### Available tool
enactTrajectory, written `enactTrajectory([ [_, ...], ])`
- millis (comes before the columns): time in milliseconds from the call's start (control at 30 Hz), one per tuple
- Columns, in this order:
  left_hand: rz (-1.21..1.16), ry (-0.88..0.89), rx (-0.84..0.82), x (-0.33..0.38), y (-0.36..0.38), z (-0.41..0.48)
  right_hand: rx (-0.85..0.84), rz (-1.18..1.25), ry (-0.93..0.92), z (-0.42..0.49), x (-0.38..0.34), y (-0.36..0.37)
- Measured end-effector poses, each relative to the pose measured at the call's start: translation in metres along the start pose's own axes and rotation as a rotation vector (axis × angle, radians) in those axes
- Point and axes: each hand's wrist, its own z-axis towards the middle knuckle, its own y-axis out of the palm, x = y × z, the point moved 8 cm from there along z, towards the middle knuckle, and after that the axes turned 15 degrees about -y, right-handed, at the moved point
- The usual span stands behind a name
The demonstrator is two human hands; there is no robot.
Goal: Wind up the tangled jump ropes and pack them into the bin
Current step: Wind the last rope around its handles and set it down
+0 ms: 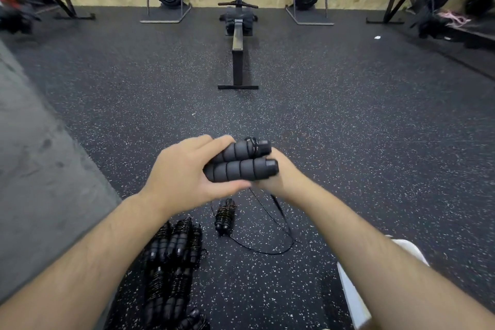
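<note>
Head view: While both hands meet mid-frame, two foam handles (241,162) lie side by side, long axes running left-right.
Left hand (184,177): fingers wrapped round the handles' left ends.
Right hand (276,179): under the right ends; finger state hidden, cannot tell.
Cord (267,222): hangs below the hands, looping on the floor (375,142).
Wound ropes: one bundle (225,215) near centre; pile (171,262) near left, count unclear.
Bin (353,295): probably the white edge near right, nearer the right hand.
</note>
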Motion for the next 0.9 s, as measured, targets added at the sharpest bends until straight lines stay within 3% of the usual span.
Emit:
enactTrajectory([
  [200,0.198,-0.113,0.143,-0.042,-0.011,0.016,-0.002,-0.142,-0.058,-0.004,-0.006,0.032],
  [500,0.351,-0.146,0.084,-0.065,0.001,0.021,-0.138,-0.343,-0.055,-0.014,-0.030,0.022],
  [767,0.400,-0.051,-0.004,-0.058,0.015,0.019,-0.162,-0.753,-0.277,-0.024,-0.055,-0.004],
  [900,0.337,0.030,-0.087,-0.046,0.029,0.011,-0.153,-0.807,-0.329,-0.021,-0.052,-0.018],
])
